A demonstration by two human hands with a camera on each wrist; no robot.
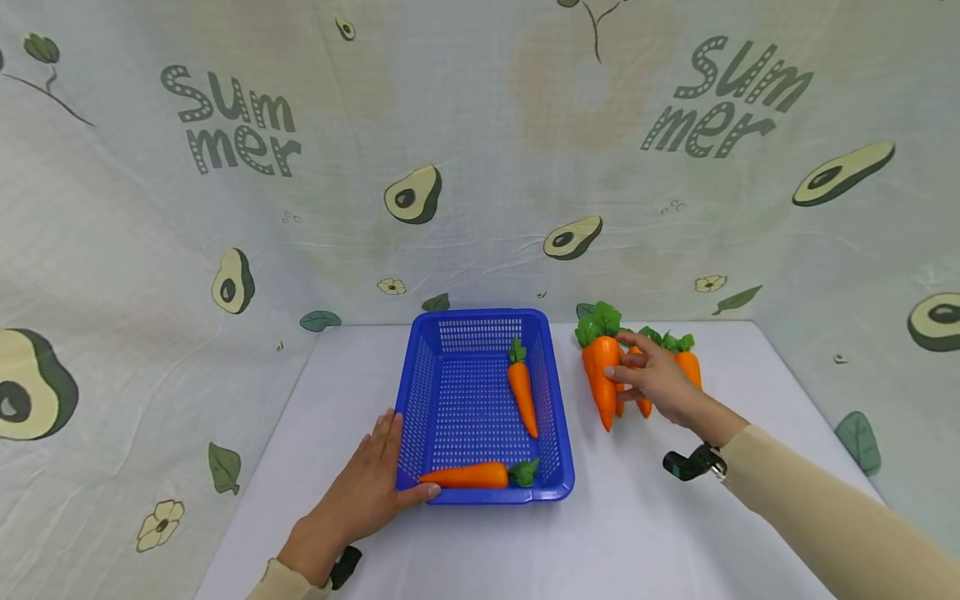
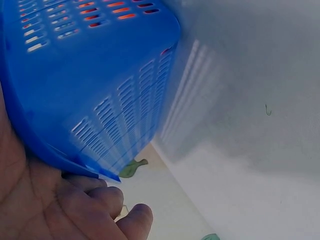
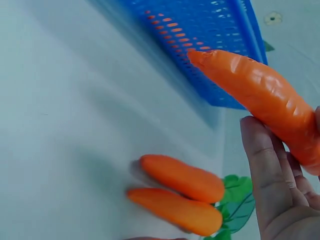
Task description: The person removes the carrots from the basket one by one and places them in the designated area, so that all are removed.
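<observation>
An orange toy carrot (image 1: 604,375) with a green leafy top is held in my right hand (image 1: 658,377), between thumb and fingers. In the right wrist view that carrot (image 3: 260,95) is above the white surface, pointing toward the basket. At the corner of a blue plastic basket (image 1: 558,417), my left hand (image 1: 367,483) rests with fingers along the left side and thumb on the front rim. Inside the basket, one carrot (image 1: 522,398) lies lengthwise on the right and another carrot (image 1: 471,476) lies across the front.
More carrots lie right of the basket, partly hidden by my right hand; one carrot (image 1: 687,367) shows beyond it. Two carrots (image 3: 182,176) lie side by side in the right wrist view. A printed cloth (image 1: 480,167) hangs behind the white table (image 1: 600,533).
</observation>
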